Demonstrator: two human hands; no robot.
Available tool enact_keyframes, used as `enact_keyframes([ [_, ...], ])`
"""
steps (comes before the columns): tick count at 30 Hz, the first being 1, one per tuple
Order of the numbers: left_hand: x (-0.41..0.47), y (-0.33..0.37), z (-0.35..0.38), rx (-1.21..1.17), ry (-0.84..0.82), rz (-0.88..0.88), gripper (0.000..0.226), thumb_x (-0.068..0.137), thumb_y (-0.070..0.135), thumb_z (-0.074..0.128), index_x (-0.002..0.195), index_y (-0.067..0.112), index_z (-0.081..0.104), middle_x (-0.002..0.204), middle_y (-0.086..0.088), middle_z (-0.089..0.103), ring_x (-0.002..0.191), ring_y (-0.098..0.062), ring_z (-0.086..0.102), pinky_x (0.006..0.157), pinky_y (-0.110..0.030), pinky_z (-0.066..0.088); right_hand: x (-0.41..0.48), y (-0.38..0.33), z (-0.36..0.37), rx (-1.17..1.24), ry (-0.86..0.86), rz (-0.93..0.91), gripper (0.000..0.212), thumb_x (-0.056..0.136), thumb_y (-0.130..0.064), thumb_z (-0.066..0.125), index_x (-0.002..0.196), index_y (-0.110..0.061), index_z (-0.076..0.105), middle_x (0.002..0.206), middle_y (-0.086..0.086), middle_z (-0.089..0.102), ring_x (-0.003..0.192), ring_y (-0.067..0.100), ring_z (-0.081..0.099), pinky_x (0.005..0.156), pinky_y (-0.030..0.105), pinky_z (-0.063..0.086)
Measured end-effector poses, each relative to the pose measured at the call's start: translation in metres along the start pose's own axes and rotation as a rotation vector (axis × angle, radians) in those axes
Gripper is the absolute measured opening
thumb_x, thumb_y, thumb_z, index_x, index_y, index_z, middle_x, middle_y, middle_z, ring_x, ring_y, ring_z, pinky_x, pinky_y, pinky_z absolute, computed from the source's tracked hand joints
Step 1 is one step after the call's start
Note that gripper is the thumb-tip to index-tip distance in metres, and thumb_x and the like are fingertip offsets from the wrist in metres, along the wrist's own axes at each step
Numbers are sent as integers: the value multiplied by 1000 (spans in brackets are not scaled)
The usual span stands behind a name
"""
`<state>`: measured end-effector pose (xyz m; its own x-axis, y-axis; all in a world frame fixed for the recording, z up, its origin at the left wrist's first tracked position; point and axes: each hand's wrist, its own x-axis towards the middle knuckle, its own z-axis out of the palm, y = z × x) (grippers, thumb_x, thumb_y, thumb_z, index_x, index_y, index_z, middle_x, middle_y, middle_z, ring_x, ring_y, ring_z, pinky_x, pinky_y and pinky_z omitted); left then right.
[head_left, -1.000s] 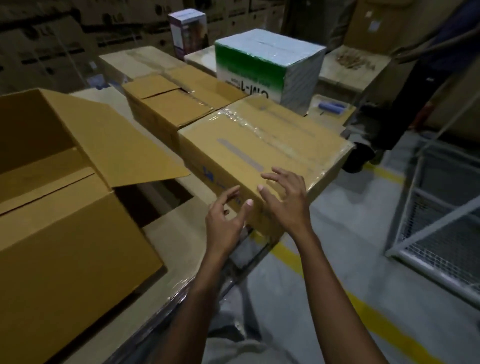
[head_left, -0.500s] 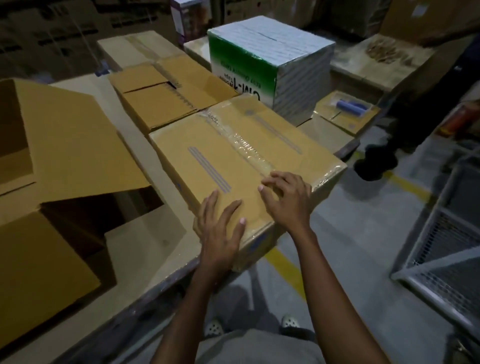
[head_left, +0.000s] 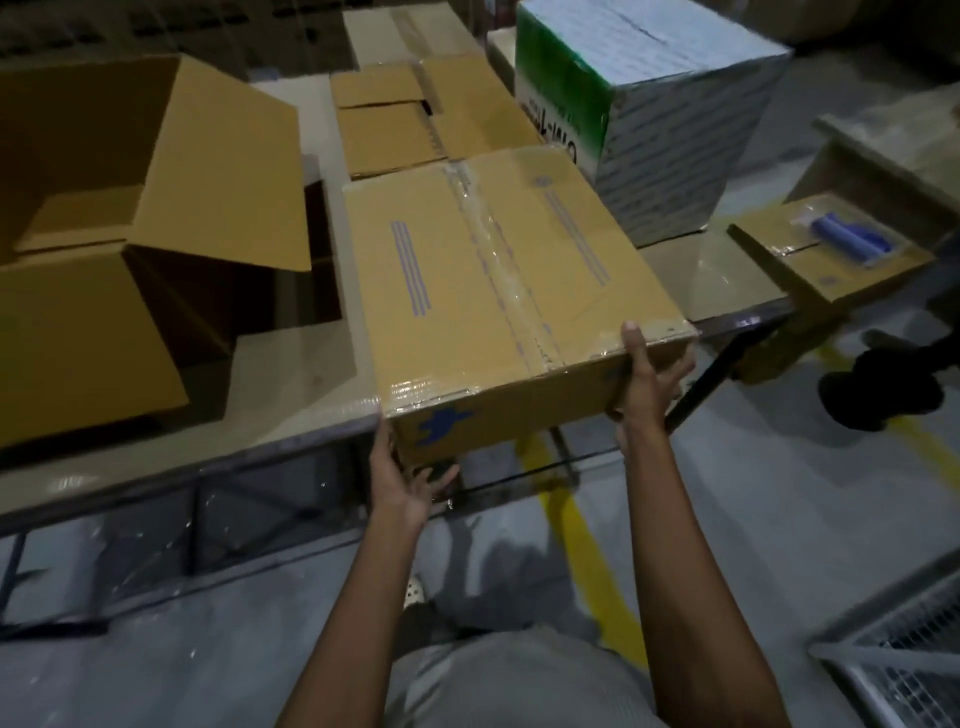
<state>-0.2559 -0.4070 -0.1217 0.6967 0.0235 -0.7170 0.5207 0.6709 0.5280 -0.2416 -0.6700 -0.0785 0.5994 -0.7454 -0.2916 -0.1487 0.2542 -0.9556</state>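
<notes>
Taped box (head_left: 498, 291) at the near edge of the tabletop (head_left: 291, 384), front end overhanging. Half a second earlier both hands lay on its lid. Now the left hand (head_left: 405, 483) cups the lower near-left corner and the right hand (head_left: 644, 379) clasps the near-right corner, thumb on top. A lift is probably starting. Both forearms reach forward.

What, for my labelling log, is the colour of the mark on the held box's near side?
Blue mark on the box, clearest in head view.

Left hand (head_left: 402, 480) fingertips hidden under taped box (head_left: 498, 280); open carton (head_left: 78, 322) cut off left
</notes>
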Motion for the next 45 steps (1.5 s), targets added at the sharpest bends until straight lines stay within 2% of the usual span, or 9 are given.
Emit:
enact_keyframes([
  [8, -14, 2, 15, -95, 1, 25, 45, 91, 56, 69, 115, 19, 64, 121, -12, 66, 123, -36, 60, 112, -61, 43, 2, -8, -18, 72, -137, 71, 119, 56, -85, 80, 155, -54, 21, 161, 5, 36, 136, 35, 47, 106, 71, 43],
  [12, -15, 1, 18, -50, -7, 71, 46, 89, 59, 70, 115, 21, 67, 116, -10, 69, 108, -32, 64, 111, -61, 43, -2, -4, -21, 186, -103, 122, 110, 48, -87, 82, 142, -52, 37, 145, -1, 52, 125, 30, 57, 97, 70, 51],
  [20, -40, 26, 28, 12, 2, 373, 55, 90, 69, 60, 129, 31, 69, 117, -1, 77, 119, -28, 67, 102, -53, 52, -10, -14, -9, 300, -144, 204, 114, 44, -86, 82, 133, -32, 37, 131, 6, 58, 109, 34, 65, 73, 78, 52],
  [24, -50, 46, 46, 24, 80, 555, 77, 66, 85, 73, 122, 33, 73, 115, -1, 78, 107, -25, 75, 88, -55, 62, -14, -22, 1, 366, -165, 239, 113, 42, -73, 89, 132, -28, 38, 127, 11, 60, 107, 37, 68, 72, 81, 51],
  [28, -59, 66, 67, 94, 263, 659, 86, 45, 96, 72, 104, 35, 76, 121, 1, 67, 128, -27, 57, 121, -60, 30, -15, -27, 10, 400, -183, 272, 95, 49, -62, 94, 123, -28, 44, 126, 14, 66, 106, 40, 71, 74, 82, 50],
  [30, -74, 71, 78, 142, 263, 672, 72, 56, 89, 74, 103, 34, 74, 120, 7, 58, 135, -22, 43, 126, -51, 17, -11, -26, 10, 370, -193, 313, 104, 43, -67, 96, 127, -31, 46, 127, 13, 68, 107, 41, 71, 74, 81, 49],
  [34, -102, 82, 105, 146, 254, 793, 56, 70, 68, 83, 115, 36, 73, 126, 8, 59, 109, 5, 45, 102, -8, 35, -9, -31, 5, 355, -322, 434, 104, 43, -80, 87, 132, -35, 58, 128, 10, 71, 113, 42, 67, 77, 76, 49],
  [40, -140, 82, 156, 483, 370, 1165, 60, 64, 79, 78, 117, 51, 69, 137, 0, 38, 130, -22, 29, 99, -39, 42, -34, -31, -3, 582, -489, 619, 68, 79, -85, 56, 113, -27, 66, 119, 14, 64, 110, 47, 56, 104, 82, 28],
  [45, -148, 51, 202, 806, 225, 1504, 42, 84, 49, 77, 124, 50, 68, 144, -1, 49, 135, -28, 33, 100, -50, 41, -24, -7, -9, 692, -402, 754, 100, 64, -88, 68, 142, -27, 51, 142, 15, 51, 132, 52, 45, 82, 86, 41],
])
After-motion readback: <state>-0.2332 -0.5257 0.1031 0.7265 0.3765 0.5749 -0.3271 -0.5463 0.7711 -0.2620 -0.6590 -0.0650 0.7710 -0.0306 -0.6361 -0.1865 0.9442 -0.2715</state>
